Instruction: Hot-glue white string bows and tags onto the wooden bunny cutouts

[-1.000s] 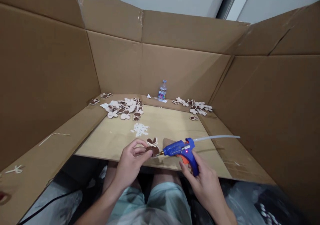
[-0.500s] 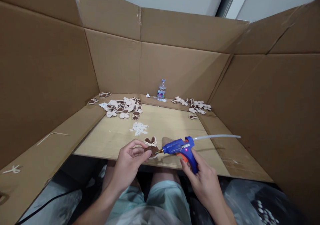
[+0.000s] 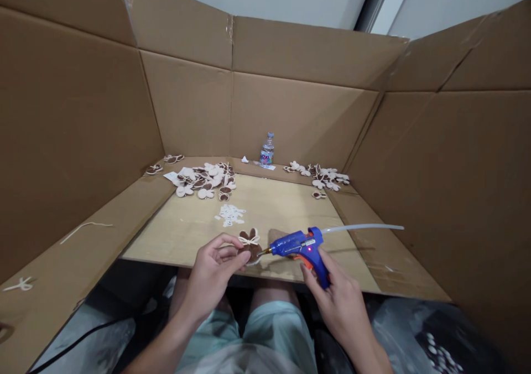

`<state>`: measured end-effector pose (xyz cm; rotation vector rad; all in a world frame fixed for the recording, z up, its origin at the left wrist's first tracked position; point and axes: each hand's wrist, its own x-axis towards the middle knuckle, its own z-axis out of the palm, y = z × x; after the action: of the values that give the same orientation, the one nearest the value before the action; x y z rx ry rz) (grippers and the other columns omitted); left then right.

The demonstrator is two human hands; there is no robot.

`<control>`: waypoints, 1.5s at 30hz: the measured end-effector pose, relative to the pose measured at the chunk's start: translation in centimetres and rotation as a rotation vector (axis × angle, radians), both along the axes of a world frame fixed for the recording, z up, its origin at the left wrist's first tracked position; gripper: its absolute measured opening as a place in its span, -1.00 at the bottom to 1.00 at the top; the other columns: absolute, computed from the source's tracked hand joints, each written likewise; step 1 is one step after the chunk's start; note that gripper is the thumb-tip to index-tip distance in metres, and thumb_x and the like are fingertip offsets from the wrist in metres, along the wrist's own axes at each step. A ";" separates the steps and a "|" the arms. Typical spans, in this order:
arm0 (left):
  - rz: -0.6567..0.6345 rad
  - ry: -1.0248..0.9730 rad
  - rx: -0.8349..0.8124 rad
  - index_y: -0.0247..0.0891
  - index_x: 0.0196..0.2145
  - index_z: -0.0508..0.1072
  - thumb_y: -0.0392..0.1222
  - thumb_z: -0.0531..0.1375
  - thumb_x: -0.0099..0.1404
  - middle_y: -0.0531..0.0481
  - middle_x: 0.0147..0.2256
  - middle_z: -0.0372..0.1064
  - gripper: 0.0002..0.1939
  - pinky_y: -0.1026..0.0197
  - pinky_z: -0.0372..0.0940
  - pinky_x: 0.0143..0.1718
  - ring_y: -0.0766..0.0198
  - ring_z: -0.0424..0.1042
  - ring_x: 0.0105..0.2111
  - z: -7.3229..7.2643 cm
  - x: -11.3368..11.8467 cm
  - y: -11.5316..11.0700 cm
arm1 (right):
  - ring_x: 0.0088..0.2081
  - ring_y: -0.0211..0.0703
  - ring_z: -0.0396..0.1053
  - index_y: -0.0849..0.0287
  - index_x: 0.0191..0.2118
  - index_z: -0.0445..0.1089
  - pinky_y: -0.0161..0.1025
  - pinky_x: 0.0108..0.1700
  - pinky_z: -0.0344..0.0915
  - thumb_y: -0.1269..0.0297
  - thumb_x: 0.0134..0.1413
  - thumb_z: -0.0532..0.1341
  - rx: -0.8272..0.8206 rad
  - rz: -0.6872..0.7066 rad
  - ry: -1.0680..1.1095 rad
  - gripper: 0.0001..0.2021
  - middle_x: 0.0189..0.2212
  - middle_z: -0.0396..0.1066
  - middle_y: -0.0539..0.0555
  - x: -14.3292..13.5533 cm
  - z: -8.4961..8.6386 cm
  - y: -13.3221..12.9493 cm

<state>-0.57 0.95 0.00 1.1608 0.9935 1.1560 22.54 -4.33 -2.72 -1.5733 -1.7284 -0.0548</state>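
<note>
Between the thumb and fingers of my left hand [image 3: 218,260] is a brown felt bunny shape [image 3: 250,252] with a white edge and a cream string bow below its ears. My right hand [image 3: 338,291] is wrapped round the handle of a blue glue gun [image 3: 298,243], whose red light is lit. The gun's metal nozzle points left and meets, or nearly meets, the lower right of the bunny. A long clear glue stick [image 3: 363,227] sticks out of its back. Just beyond my left hand lies a small heap of white cut-out pieces [image 3: 230,214].
Cardboard walls surround the wooden board [image 3: 282,197]. A pile of bunny shapes [image 3: 207,179] lies at back left, another pile [image 3: 329,177] at back right. A water bottle [image 3: 267,150] stands at the back. A loose string bow [image 3: 19,284] rests on the left cardboard ledge.
Both hands, the bunny shape and the glue gun hold nearly the same place. The view has shifted very slightly.
</note>
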 end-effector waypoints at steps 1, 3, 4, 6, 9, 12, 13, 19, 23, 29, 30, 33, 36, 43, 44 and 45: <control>0.002 0.000 -0.001 -0.21 -0.40 0.41 -0.15 0.35 0.08 0.08 -0.49 0.46 -0.81 0.31 0.29 -0.42 0.29 0.45 -0.45 0.0 0.0 0.0 | -0.24 0.04 0.52 0.33 0.08 0.32 -0.14 -0.20 0.44 0.05 0.24 0.04 -0.001 0.001 0.001 -0.53 -0.22 0.53 0.30 0.0 0.0 0.0; 0.006 0.003 -0.002 -0.21 -0.40 0.40 -0.14 0.35 0.08 0.08 -0.49 0.46 -0.81 0.31 0.28 -0.43 0.29 0.45 -0.45 0.0 0.0 0.0 | -0.24 0.04 0.52 0.31 0.07 0.32 -0.14 -0.20 0.44 0.05 0.24 0.04 -0.003 0.002 0.004 -0.54 -0.21 0.53 0.29 0.0 0.0 0.0; 0.007 0.002 -0.001 -0.21 -0.40 0.40 -0.14 0.35 0.08 0.08 -0.48 0.46 -0.81 0.31 0.28 -0.43 0.29 0.45 -0.45 0.0 0.0 0.0 | -0.24 0.04 0.52 0.30 0.07 0.32 -0.14 -0.20 0.44 0.06 0.24 0.05 -0.002 0.001 0.005 -0.54 -0.21 0.53 0.28 0.1 0.0 0.0; 0.003 0.001 0.000 -0.21 -0.40 0.41 -0.14 0.34 0.09 0.07 -0.47 0.46 -0.81 0.31 0.28 -0.42 0.28 0.45 -0.44 -0.1 -0.1 0.0 | -0.23 0.03 0.52 0.31 0.08 0.32 -0.15 -0.20 0.44 0.07 0.24 0.05 0.002 -0.002 0.000 -0.55 -0.21 0.53 0.28 0.1 0.0 0.0; 0.004 -0.003 0.005 -0.21 -0.40 0.41 -0.15 0.34 0.09 0.08 -0.47 0.46 -0.81 0.32 0.29 -0.42 0.29 0.44 -0.43 -0.3 -0.2 0.0 | -0.23 0.02 0.51 0.32 0.08 0.30 -0.16 -0.20 0.43 0.09 0.24 0.05 0.015 -0.011 -0.016 -0.55 -0.21 0.53 0.27 0.1 -0.1 -0.1; -0.004 -0.008 0.000 -0.21 -0.40 0.40 -0.15 0.34 0.10 0.09 -0.48 0.45 -0.81 0.33 0.29 -0.42 0.30 0.43 -0.45 -0.3 -0.3 0.0 | -0.22 0.01 0.51 0.33 0.08 0.30 -0.18 -0.20 0.42 0.10 0.24 0.04 0.015 -0.024 -0.033 -0.55 -0.20 0.52 0.27 0.3 -0.1 0.0; -0.007 -0.004 -0.003 -0.21 -0.40 0.40 -0.15 0.34 0.10 0.08 -0.48 0.45 -0.81 0.32 0.29 -0.43 0.30 0.43 -0.44 -0.3 -0.3 0.0 | -0.22 0.00 0.50 0.34 0.07 0.30 -0.18 -0.21 0.42 0.10 0.25 0.03 0.002 -0.030 -0.041 -0.55 -0.21 0.52 0.27 0.5 -0.1 0.1; 0.057 0.066 0.039 -0.24 -0.38 0.42 -0.14 0.34 0.08 0.04 -0.48 0.50 -0.79 0.31 0.29 -0.41 0.30 0.45 -0.46 0.0 -1.0 0.9 | -0.24 0.05 0.47 0.36 -0.08 0.35 -0.16 -0.24 0.37 0.16 0.17 0.06 -0.257 -0.236 -0.151 -0.64 -0.24 0.48 0.29 3.5 -1.1 1.9; 0.121 0.117 0.056 -0.26 -0.34 0.43 -0.07 0.34 0.08 -0.02 -0.47 0.54 -0.74 0.30 0.32 -0.45 0.24 0.49 -0.44 -0.2 -2.1 2.1 | -0.39 0.02 0.47 0.28 -0.35 0.40 -0.21 -0.34 0.32 0.22 0.08 0.12 -0.435 -0.369 -0.256 -0.78 -0.44 0.49 0.24 5.5 -2.6 3.2; 0.210 0.060 0.070 -0.28 -0.30 0.47 -0.04 0.35 0.07 -0.08 -0.34 0.56 -0.69 0.22 0.43 -0.36 0.17 0.54 -0.37 -1.1 -3.6 3.7 | -0.44 0.03 0.46 0.23 -0.42 0.41 -0.20 -0.41 0.29 0.08 0.07 0.15 -0.461 -0.448 -0.295 -0.71 -0.48 0.47 0.24 6.3 -3.9 3.5; 0.216 0.046 0.066 -0.29 -0.29 0.48 -0.03 0.35 0.07 -0.08 -0.33 0.56 -0.68 0.20 0.44 -0.34 0.15 0.55 -0.37 -1.2 -3.7 3.9 | -0.42 0.06 0.46 0.25 -0.40 0.42 -0.17 -0.39 0.30 0.04 0.07 0.15 -0.456 -0.465 -0.302 -0.67 -0.46 0.47 0.27 6.3 -3.9 3.4; 0.251 0.021 0.065 -0.31 -0.30 0.50 -0.02 0.36 0.04 -0.11 -0.32 0.56 -0.66 0.16 0.46 -0.30 0.11 0.55 -0.31 -1.4 -4.0 4.2 | -0.31 0.18 0.44 0.33 -0.26 0.41 -0.05 -0.29 0.31 -0.04 0.04 0.19 -0.322 -0.529 -0.328 -0.57 -0.36 0.46 0.37 5.7 -3.8 3.2; 0.277 -0.011 0.064 -0.33 -0.29 0.51 -0.01 0.36 0.04 -0.12 -0.31 0.56 -0.64 0.12 0.45 -0.20 0.11 0.55 -0.29 -1.5 -4.3 4.4 | -0.24 0.13 0.41 0.30 -0.20 0.38 -0.04 -0.19 0.32 0.10 0.08 0.19 -0.115 -0.332 -0.241 -0.67 -0.29 0.45 0.32 3.0 -3.2 3.8; 0.327 -0.080 0.079 -0.33 -0.28 0.54 0.02 0.34 0.07 -0.11 -0.25 0.55 -0.64 0.11 0.43 -0.12 0.10 0.54 -0.24 -1.7 -5.0 4.8 | -0.09 -0.05 0.39 0.23 -0.06 0.37 -0.19 -0.05 0.27 0.35 0.21 0.11 -0.258 0.275 -0.236 -0.78 -0.18 0.48 0.17 -8.2 -1.2 8.6; 0.334 -0.091 0.083 -0.34 -0.28 0.54 0.02 0.33 0.07 -0.11 -0.25 0.55 -0.63 0.10 0.43 -0.12 0.09 0.53 -0.22 -1.6 -5.1 4.9 | -0.03 -0.02 0.36 0.24 0.00 0.33 -0.17 -0.02 0.26 0.31 0.20 0.14 -0.262 0.296 -0.256 -0.72 -0.11 0.46 0.20 -9.2 -1.2 9.4; 0.338 -0.094 0.086 -0.34 -0.28 0.54 0.03 0.33 0.07 -0.11 -0.26 0.55 -0.63 0.09 0.43 -0.12 0.08 0.53 -0.22 -1.6 -5.2 4.9 | 0.03 0.03 0.32 0.26 0.05 0.30 -0.12 0.00 0.25 0.26 0.19 0.16 -0.268 0.310 -0.275 -0.66 -0.04 0.43 0.24 -10.0 -1.3 10.0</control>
<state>-5.76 5.82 -1.57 1.0187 1.1040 1.5199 12.57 5.67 -4.01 -1.5172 -2.2575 0.1255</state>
